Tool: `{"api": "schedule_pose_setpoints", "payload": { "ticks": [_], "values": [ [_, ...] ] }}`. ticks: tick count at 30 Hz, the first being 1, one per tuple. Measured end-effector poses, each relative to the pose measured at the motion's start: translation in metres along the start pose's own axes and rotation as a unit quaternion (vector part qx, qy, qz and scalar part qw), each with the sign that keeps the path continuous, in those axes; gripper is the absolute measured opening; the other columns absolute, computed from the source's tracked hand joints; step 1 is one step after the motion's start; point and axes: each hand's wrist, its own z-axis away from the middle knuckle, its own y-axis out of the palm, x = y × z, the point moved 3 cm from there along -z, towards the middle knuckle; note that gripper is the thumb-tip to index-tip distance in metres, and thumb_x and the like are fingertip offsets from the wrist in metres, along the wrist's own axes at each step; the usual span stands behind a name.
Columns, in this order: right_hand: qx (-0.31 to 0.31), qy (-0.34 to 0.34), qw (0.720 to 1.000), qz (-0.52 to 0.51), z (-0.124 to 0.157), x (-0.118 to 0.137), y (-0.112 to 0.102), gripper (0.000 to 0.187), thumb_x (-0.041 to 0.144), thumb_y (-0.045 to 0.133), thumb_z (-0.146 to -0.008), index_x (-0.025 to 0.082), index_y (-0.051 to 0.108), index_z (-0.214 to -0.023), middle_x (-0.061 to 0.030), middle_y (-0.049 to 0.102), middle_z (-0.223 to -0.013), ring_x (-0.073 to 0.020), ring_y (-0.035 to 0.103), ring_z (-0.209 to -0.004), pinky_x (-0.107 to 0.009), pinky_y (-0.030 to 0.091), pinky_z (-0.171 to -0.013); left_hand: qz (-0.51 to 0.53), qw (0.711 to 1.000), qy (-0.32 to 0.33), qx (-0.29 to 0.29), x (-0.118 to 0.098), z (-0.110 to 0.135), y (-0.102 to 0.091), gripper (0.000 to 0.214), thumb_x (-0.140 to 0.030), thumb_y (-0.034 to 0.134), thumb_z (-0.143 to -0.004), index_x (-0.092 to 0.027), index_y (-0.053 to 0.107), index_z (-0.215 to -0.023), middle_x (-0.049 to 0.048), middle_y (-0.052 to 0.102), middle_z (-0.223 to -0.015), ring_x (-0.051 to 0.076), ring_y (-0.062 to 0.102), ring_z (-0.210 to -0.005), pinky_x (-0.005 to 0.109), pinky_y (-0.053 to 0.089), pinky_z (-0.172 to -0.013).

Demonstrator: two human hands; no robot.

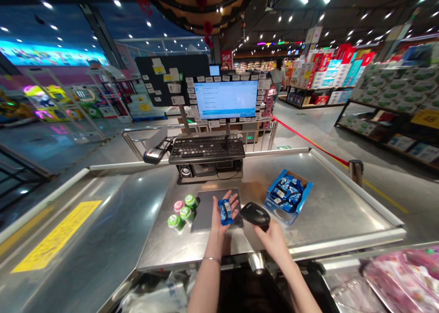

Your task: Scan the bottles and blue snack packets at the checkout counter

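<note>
My left hand (222, 214) is raised over a dark grey scanning pad (206, 217), its fingers curled around a small blue foil packet (225, 212). My right hand (270, 242) grips a black handheld barcode scanner (254, 214), whose head points left toward the packet without touching it. To the right of the scanner stands an open blue cardboard display box (286, 214) filled with similar blue packets. Several small jars with green and pink lids (181, 211) stand on the steel counter left of the pad.
The steel checkout counter (325, 207) has raised edges. Ahead stand a keyboard (206, 149), a note-covered monitor (225, 99) and a small printer (154, 155). Pink-packaged goods (401, 281) lie at the lower right. A red rope barrier (308, 141) runs right, toward store shelves.
</note>
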Motion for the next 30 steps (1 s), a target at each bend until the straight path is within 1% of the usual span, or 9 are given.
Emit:
{"api": "schedule_pose_setpoints", "payload": {
  "ticks": [2,5,9,13,17,20,25,27,30],
  "values": [
    [-0.001,0.003,1.000,0.000,0.001,0.001,0.001,0.026,0.034,0.056,-0.068,0.017,0.067,-0.083,-0.0072,0.072,-0.078,-0.0269,0.067,-0.080,-0.035,0.052,-0.072,-0.166,0.978,0.046,-0.120,-0.006,0.001,-0.020,0.061,-0.067,0.052,-0.073,-0.018,0.060,-0.108,0.0114,0.064,-0.102,0.020,0.061,-0.087,0.031,0.048,-0.070],
    [0.006,0.007,1.000,-0.003,0.002,0.002,0.004,0.028,0.035,0.056,-0.068,0.016,0.067,-0.085,-0.0077,0.072,-0.077,-0.0271,0.067,-0.079,-0.035,0.051,-0.070,-0.497,0.822,0.106,-0.258,-0.017,0.006,-0.048,0.043,-0.053,0.065,-0.069,-0.017,0.063,-0.091,0.0096,0.061,-0.095,0.023,0.058,-0.093,0.032,0.046,-0.075],
    [0.025,0.002,1.000,-0.011,0.003,0.000,0.009,0.026,0.033,0.057,-0.067,0.016,0.067,-0.084,-0.0075,0.072,-0.076,-0.0270,0.067,-0.078,-0.034,0.050,-0.069,-0.754,0.592,0.089,-0.270,-0.016,0.012,-0.076,0.036,-0.042,0.056,-0.080,-0.014,0.060,-0.103,0.0139,0.057,-0.104,0.028,0.052,-0.100,0.036,0.045,-0.077],
    [0.035,0.012,0.999,-0.005,0.002,-0.005,0.014,0.023,0.030,0.055,-0.067,0.016,0.067,-0.081,-0.0068,0.072,-0.075,-0.0263,0.067,-0.076,-0.033,0.050,-0.067,-0.814,0.497,0.125,-0.272,-0.013,0.013,-0.089,0.039,-0.030,0.047,-0.086,-0.010,0.051,-0.119,0.0176,0.054,-0.114,0.030,0.048,-0.111,0.042,0.043,-0.087],
    [0.015,0.037,0.999,0.001,-0.002,-0.012,0.011,0.026,0.033,0.057,-0.066,0.016,0.068,-0.082,-0.0070,0.072,-0.072,-0.0267,0.067,-0.073,-0.033,0.050,-0.066,-0.802,0.507,0.225,-0.222,-0.014,0.009,-0.070,0.040,-0.024,0.048,-0.086,-0.013,0.047,-0.125,0.0167,0.047,-0.128,0.031,0.038,-0.126,0.046,0.036,-0.100],
    [-0.032,0.040,0.999,-0.015,-0.005,-0.017,-0.001,0.029,0.036,0.058,-0.066,0.015,0.068,-0.084,-0.0086,0.073,-0.075,-0.0276,0.068,-0.077,-0.033,0.051,-0.067,-0.753,0.584,0.275,-0.127,-0.008,0.002,-0.028,0.036,-0.028,0.045,-0.089,-0.017,0.047,-0.123,0.0128,0.051,-0.125,0.026,0.044,-0.121,0.043,0.040,-0.099],
    [-0.157,0.034,0.984,-0.078,-0.010,-0.026,-0.040,0.039,0.043,0.061,-0.068,0.013,0.069,-0.092,-0.0110,0.074,-0.085,-0.0281,0.068,-0.084,-0.035,0.052,-0.074,-0.628,0.709,0.320,0.015,0.017,-0.014,0.076,0.037,-0.023,0.042,-0.089,-0.022,0.044,-0.126,0.0080,0.053,-0.125,0.019,0.048,-0.119,0.039,0.041,-0.100],
    [-0.197,0.042,0.976,-0.088,-0.012,-0.032,-0.058,0.041,0.045,0.062,-0.069,0.012,0.069,-0.092,-0.0110,0.074,-0.085,-0.0273,0.068,-0.082,-0.034,0.053,-0.073,-0.612,0.714,0.332,0.075,0.029,-0.021,0.117,0.040,-0.017,0.041,-0.087,-0.023,0.044,-0.127,0.0071,0.054,-0.126,0.018,0.048,-0.119,0.038,0.040,-0.101],
    [-0.239,0.043,0.966,-0.091,-0.014,-0.043,-0.080,0.041,0.046,0.063,-0.069,0.011,0.069,-0.090,-0.0111,0.074,-0.085,-0.0261,0.067,-0.080,-0.035,0.053,-0.074,-0.646,0.670,0.341,0.130,0.044,-0.038,0.163,0.044,-0.014,0.040,-0.086,-0.024,0.044,-0.129,0.0057,0.055,-0.126,0.019,0.046,-0.118,0.038,0.038,-0.100]
  ]
}}
